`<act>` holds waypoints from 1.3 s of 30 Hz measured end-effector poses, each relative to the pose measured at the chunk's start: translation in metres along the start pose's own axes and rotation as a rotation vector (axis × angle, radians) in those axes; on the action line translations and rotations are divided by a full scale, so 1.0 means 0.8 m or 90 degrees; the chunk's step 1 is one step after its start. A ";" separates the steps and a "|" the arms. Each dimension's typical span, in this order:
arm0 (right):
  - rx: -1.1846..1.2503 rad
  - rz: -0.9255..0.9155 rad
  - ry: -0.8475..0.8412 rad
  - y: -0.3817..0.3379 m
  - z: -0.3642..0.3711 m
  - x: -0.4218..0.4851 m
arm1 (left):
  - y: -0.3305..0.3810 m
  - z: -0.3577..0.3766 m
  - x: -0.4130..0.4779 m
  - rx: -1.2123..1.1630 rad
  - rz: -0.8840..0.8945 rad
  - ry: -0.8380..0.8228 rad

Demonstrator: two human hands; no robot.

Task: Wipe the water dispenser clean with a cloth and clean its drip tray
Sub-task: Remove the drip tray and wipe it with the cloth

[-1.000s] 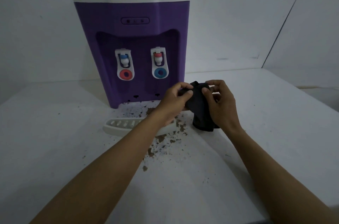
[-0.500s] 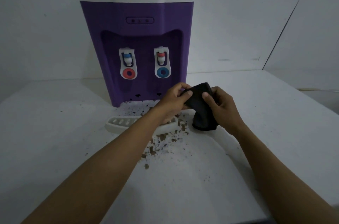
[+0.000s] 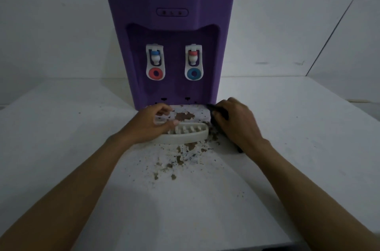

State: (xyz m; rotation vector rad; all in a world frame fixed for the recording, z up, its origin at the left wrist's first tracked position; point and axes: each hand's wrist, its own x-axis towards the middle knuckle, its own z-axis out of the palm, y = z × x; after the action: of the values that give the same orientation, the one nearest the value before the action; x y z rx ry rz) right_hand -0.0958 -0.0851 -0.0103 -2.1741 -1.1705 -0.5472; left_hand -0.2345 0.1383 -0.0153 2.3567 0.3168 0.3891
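My left hand (image 3: 157, 122) is on the drip tray (image 3: 185, 134). My fingers are curled over its back edge and my thumb is on top, so my hand is closed on it. The tray is off the water dispenser (image 3: 170, 45) and lies on the counter (image 3: 287, 168) just in front of it.

My right hand (image 3: 236, 125) is closed around the dark cloth (image 3: 218, 113). The cloth is bunched up in my hand. It is right beside the right end of the tray, close to the bottom of the dispenser. I cannot tell if it is touching the counter.

There are brown bits of dirt (image 3: 178, 160) all over the counter, in front of the tray and behind it too. One big brown patch (image 3: 185, 116) sits between the tray and the dispenser.

I think I am about to wipe the tray. To do it well, I should hold the tray still with my left hand so it does not slide. Then I should push the cloth along the slots on top, from one end to the other. I should press a little so the cloth gets into the slots. I should go slow, or the dirt could spread more. The purple front and the two taps (image 3: 174, 63) look like they need wiping after.
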 end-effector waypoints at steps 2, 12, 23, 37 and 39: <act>0.027 0.000 -0.051 -0.004 0.017 -0.004 | -0.009 -0.008 -0.014 0.045 0.000 -0.029; 0.002 -0.158 -0.242 -0.024 0.028 0.003 | -0.019 -0.007 -0.026 0.091 -0.009 -0.043; 0.022 -0.092 -0.100 -0.037 0.032 0.028 | -0.042 -0.030 -0.033 0.005 -0.037 -0.023; 0.007 -0.198 -0.332 -0.035 0.015 0.029 | -0.048 -0.026 -0.038 -0.016 -0.059 0.019; 0.002 -0.124 -0.217 -0.032 0.021 0.034 | -0.044 -0.019 -0.041 -0.015 -0.053 0.035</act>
State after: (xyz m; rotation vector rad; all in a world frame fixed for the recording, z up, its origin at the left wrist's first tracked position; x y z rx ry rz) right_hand -0.1022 -0.0467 0.0021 -2.2217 -1.5734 -0.2581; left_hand -0.2748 0.1621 -0.0352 2.3048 0.4335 0.4156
